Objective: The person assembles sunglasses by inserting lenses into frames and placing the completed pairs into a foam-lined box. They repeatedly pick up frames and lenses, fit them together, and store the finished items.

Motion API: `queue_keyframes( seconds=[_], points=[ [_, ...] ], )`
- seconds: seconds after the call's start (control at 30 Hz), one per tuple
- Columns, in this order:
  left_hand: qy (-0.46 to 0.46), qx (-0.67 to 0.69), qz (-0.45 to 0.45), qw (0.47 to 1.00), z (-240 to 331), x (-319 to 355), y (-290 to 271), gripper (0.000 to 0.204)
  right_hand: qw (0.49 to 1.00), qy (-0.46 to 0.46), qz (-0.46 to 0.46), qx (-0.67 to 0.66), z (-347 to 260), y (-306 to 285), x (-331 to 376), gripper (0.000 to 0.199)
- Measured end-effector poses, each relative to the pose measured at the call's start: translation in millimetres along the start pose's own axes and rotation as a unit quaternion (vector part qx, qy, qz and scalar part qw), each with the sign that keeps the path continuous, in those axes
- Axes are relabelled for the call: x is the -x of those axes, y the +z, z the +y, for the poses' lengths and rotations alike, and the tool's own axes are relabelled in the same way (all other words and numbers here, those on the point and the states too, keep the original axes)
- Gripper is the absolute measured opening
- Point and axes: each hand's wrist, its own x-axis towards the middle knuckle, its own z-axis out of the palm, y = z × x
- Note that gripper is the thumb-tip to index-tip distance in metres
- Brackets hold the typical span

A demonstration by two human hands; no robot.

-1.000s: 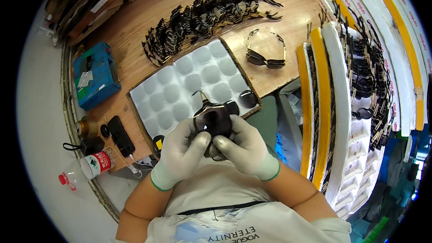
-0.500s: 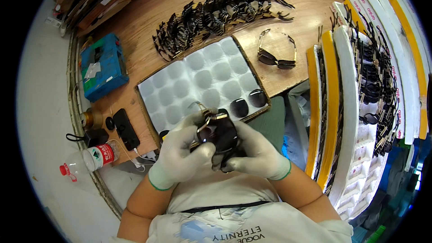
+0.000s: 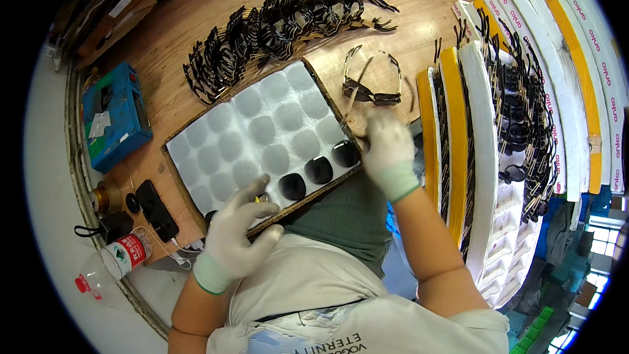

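Observation:
My left hand (image 3: 237, 233), in a whitish glove, reaches over the near edge of a lens tray (image 3: 226, 118) with its fingers apart. By its fingertips a small yellow spot (image 3: 261, 199) shows; what it belongs to is hidden. Three dark lenses (image 3: 318, 170) sit in the tray's near right cups, and another peeks out near the lower left corner. My right hand (image 3: 391, 151), gloved and blurred, is closed beyond the tray's right edge. Thin temples stick out past its fingers, from sunglasses mostly hidden by the hand. Just beyond lies another pair of sunglasses (image 3: 372, 96), temples unfolded.
A long row of nested dark frames (image 3: 282, 29) lies behind the tray. Stacked white foam trays (image 3: 481, 137) holding glasses stand at the right. On the left are a blue box (image 3: 118, 118), a phone (image 3: 156, 210) and a plastic bottle (image 3: 114, 265). Cardboard boxes line the back.
The sunglasses have left the space between both hands; my right hand has carried them forward and right, to the table. My left hand has let go and moved over the tray. The view has shifted right.

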Motion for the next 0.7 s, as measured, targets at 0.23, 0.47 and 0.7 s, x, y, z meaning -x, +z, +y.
queue_keyframes(
  seconds=[0.23, 0.47, 0.7],
  points=[
    [0.074, -0.01, -0.057, 0.996, -19.5, -9.6, 16.5, 0.032, 0.99, -0.024, -0.011, 0.141, 48.6, 70.7, -74.3, 0.027],
    [0.026, 0.055, -0.074, 0.995, -28.0, -22.0, 10.5, 0.029, 0.96, 0.009, -0.274, 0.053, 51.4, 33.3, -127.6, 0.033],
    [0.0, 0.04, -0.059, 0.997, -32.6, -21.8, 18.8, 0.031, 0.981, 0.034, -0.182, 0.049, 49.2, 44.7, -114.8, 0.034]
  ],
)
